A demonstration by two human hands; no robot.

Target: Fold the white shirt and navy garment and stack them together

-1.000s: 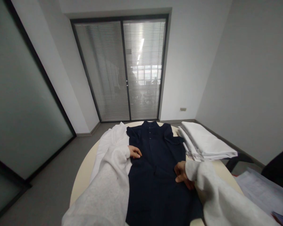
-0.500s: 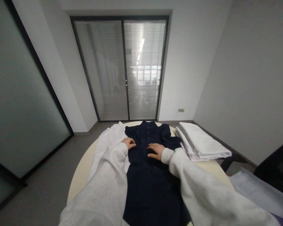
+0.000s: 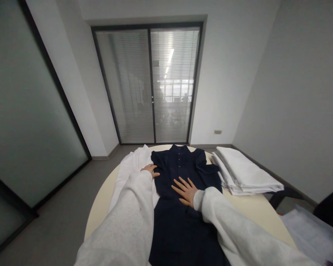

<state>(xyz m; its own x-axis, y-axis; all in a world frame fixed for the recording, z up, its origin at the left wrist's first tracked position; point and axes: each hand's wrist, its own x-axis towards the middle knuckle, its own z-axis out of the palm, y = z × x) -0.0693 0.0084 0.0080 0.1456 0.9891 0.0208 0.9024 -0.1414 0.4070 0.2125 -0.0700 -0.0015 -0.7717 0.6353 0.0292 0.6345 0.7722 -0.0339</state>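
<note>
A navy garment with a stand collar and a short row of buttons, looking like a shirt or shirt dress (image 3: 180, 229), lies spread out with its collar at the far side. My right hand (image 3: 186, 191) rests flat on its middle, fingers spread wide. At its left edge, by the sleeve, is my left hand (image 3: 150, 170), thumb and fingers apart, touching the cloth and holding nothing that I can see. A white garment (image 3: 129, 166) lies to the left, partly under my left forearm.
Everything lies on a round cream table (image 3: 100, 207). Folded white cloths (image 3: 244, 171) are stacked on its right side. Beyond the right edge are a black chair (image 3: 331, 207) and a pale translucent sheet (image 3: 313, 229). Glass panels with blinds (image 3: 133, 88) stand behind the table.
My right hand has moved nearer along the navy garment, and its fingers have spread flat. The left hand stays at the left edge, its fingers shifted slightly. The view has turned slightly left.
</note>
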